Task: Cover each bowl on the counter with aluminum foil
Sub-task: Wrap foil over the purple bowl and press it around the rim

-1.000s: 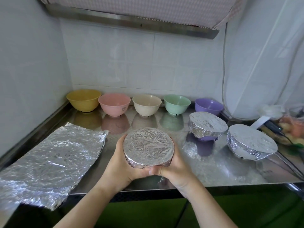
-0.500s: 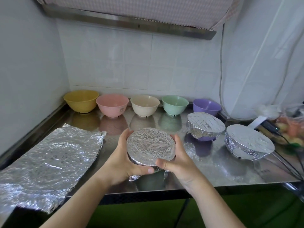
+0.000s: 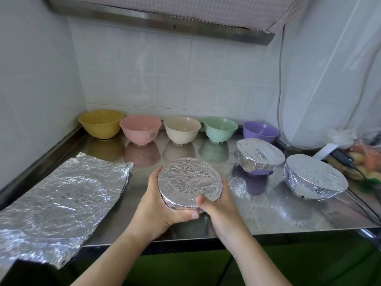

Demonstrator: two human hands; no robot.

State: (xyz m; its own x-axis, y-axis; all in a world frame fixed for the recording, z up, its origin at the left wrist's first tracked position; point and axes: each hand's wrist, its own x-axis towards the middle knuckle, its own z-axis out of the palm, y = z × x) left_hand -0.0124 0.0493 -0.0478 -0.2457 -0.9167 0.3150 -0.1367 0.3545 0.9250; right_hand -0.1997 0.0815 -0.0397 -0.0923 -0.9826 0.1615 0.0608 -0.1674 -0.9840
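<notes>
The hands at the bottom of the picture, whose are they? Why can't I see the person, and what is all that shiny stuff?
The camera sits on the person's head and looks down, so you see only their arms and hands, much as they do. The left hand and the right hand together hold a bowl wrapped in foil just above a shiny metal counter. The shiny stuff is aluminum foil. A loose foil sheet lies on the left. On the right stand two bowls already covered: a purple covered bowl and a white covered bowl. Along the back wall five bowls wait uncovered: a yellow bowl, pink bowl, cream bowl, green bowl and an open purple bowl.
</notes>
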